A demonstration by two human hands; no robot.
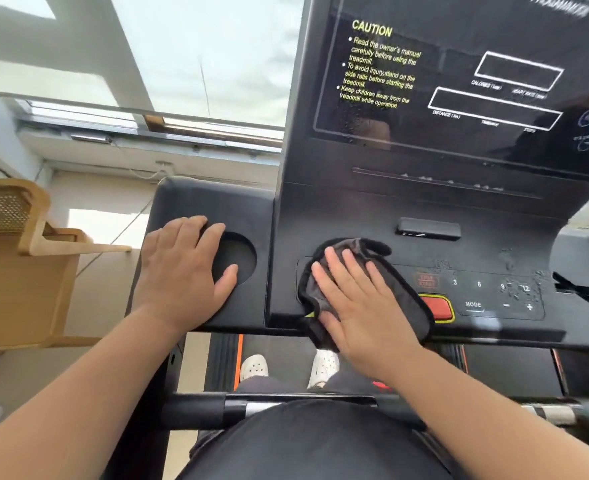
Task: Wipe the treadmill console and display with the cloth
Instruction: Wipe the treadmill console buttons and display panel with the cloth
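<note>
**Black cloth flat on the button panel, droplets waiting at 3 o'clock**

Black microfibre cloth (362,289) lies on the treadmill console (338,216), pinned under the right hand (362,303), whose fingers are spread and pressing flat, not clenched. The left hand (185,268) rests open-palmed on the left wing, thumb at the rim of the cup holder (234,261), bracing.

To wipe well, I judge: keep the palm flat and sweep toward 3 o'clock, where water droplets (525,282) sit over the speed keys, passing lightly over the red stop button (437,306). The display (459,81) at 12 o'clock looks streaked low down and remains to do.

Counted: two hands, one cloth, one cup holder visible, one red button, four numbered keys.
</note>
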